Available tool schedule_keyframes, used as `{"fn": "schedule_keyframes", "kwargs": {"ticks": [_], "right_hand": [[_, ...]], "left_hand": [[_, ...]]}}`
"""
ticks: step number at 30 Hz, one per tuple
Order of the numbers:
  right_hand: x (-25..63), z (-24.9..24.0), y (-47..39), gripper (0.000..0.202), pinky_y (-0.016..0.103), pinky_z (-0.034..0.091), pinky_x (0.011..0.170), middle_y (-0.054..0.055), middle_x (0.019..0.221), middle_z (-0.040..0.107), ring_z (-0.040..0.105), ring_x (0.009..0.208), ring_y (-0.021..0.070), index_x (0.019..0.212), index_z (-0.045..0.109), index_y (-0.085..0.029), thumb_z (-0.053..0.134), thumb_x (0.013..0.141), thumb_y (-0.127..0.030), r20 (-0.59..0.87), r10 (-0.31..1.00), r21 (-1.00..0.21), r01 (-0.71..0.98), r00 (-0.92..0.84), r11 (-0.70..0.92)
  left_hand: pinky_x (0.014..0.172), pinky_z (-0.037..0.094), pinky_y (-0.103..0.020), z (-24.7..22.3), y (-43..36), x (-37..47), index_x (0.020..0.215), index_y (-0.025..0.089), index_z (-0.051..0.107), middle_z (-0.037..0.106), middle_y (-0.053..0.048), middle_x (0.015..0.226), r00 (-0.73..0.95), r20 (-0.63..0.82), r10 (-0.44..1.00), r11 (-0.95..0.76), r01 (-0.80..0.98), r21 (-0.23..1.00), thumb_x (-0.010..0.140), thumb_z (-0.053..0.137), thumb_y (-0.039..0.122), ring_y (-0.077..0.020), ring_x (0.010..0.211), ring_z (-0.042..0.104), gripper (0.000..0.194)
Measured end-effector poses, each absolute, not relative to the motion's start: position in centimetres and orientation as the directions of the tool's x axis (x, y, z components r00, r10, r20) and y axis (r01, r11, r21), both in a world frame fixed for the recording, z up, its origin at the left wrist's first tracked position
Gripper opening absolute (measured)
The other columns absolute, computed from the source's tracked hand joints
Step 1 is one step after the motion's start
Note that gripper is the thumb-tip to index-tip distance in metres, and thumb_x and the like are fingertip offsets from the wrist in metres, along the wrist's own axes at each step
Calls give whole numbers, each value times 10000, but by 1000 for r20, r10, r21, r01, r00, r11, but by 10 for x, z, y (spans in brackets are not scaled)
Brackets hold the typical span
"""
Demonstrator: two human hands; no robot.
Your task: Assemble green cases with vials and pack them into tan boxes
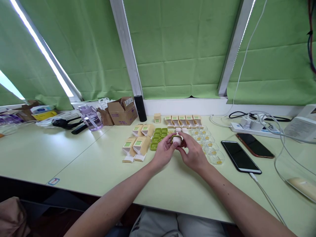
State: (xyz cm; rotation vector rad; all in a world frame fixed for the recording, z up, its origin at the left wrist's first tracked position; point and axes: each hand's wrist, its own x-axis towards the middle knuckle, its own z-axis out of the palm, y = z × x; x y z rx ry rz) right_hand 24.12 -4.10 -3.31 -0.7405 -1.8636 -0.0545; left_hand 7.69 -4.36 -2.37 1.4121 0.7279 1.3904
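Note:
Above the middle of the table, both hands grip a small square case with a green rim and a pale pink-white block in it (176, 140). My left hand (163, 150) is closed on its left side. From the right, my right hand (194, 153) pinches the same case with thumb and fingers. Green square cups (155, 139) stand in rows just behind my left hand, partly hidden by it. Clear plastic covers with yellow spots (212, 152) lie to the right of my right hand. Small open cartons with green labels (142, 144) stand at the left.
A row of cartons (182, 121) and a single small carton (157, 118) stand farther back. Two phones (240, 156) and a power strip (254, 129) with loose cables lie at right. A black cylinder (140, 108), cardboard box (122, 112) and purple bottle (90, 117) line the back left.

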Motion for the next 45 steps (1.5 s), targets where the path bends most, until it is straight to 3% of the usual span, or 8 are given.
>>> {"fn": "schedule_keyframes", "kwargs": {"ticks": [8, 12, 17, 21, 26, 30, 34, 45], "right_hand": [[244, -34, -38, 387, 403, 676, 741, 133, 1204, 726, 738, 942, 258, 1391, 556, -233, 580, 1005, -209, 847, 492, -340, 505, -202, 793], [244, -32, -39, 324, 381, 652, 711, 118, 1125, 744, 717, 825, 226, 1330, 591, -220, 604, 1008, -259, 847, 506, -372, 501, -162, 782], [245, -28, -41, 365, 361, 618, 678, 105, 1111, 763, 692, 716, 190, 1292, 601, -227, 670, 971, -385, 714, 699, -638, 371, -44, 675], [243, -24, -40, 455, 350, 598, 704, 105, 1166, 768, 703, 798, 194, 1279, 584, -249, 726, 921, -490, 544, 839, -831, 133, -1, 539], [240, -16, -39, 535, 284, 511, 553, 40, 838, 759, 630, 631, 155, 1130, 627, -225, 790, 819, -628, 368, 930, -918, -152, 11, 366], [241, -12, -37, 613, 274, 473, 506, -2, 653, 696, 577, 537, 139, 1063, 657, -195, 845, 730, -674, 263, 965, -933, -253, 3, 255], [241, -12, -35, 645, 272, 469, 490, 4, 624, 677, 588, 546, 148, 995, 680, -177, 876, 671, -699, 184, 983, -938, -302, -12, 172], [240, -12, -38, 574, 246, 425, 464, 12, 615, 628, 561, 526, 124, 749, 685, -175, 858, 698, -720, 128, 980, -905, -422, -151, 53]], "left_hand": [[1012, 619, -456, -24, -42, 75, 1390, 155, 629, 731, -177, 1315, 199, 328, 924, -275, -251, 928, 838, 851, 484, -308, 1147, 745, 681], [1002, 616, -407, -23, -42, 73, 1477, 149, 558, 675, -203, 1411, 220, 323, 921, -267, -251, 931, 826, 864, 489, -297, 1186, 727, 796], [721, 600, -282, -20, -43, 65, 1486, 167, 518, 654, -222, 1419, 169, 350, 921, -333, -125, 935, 905, 779, 509, -174, 839, 761, 722], [747, 577, -288, -20, -41, 60, 1388, 186, 560, 730, -169, 1278, 74, 426, 902, -429, 25, 903, 995, 664, 476, -159, 816, 740, 499], [924, 556, -383, -24, -38, 54, 1379, 212, 590, 706, -156, 1312, 77, 650, 756, -628, 366, 687, 1047, 571, 322, -256, 1181, 669, 350], [1090, 484, -492, -24, -38, 51, 1436, 242, 577, 656, -136, 1421, 209, 795, 569, -745, 541, 390, 1020, 573, 201, -286, 1304, 528, 418], [1127, 436, -538, -21, -41, 54, 1451, 266, 588, 598, -125, 1522, 310, 820, 482, -761, 611, 217, 1009, 573, 149, -305, 1333, 463, 457], [1114, 459, -546, -21, -36, 57, 1549, 262, 514, 635, -133, 1478, 367, 817, 445, -784, 601, 157, 1005, 620, 212, -320, 1337, 448, 556]]}}
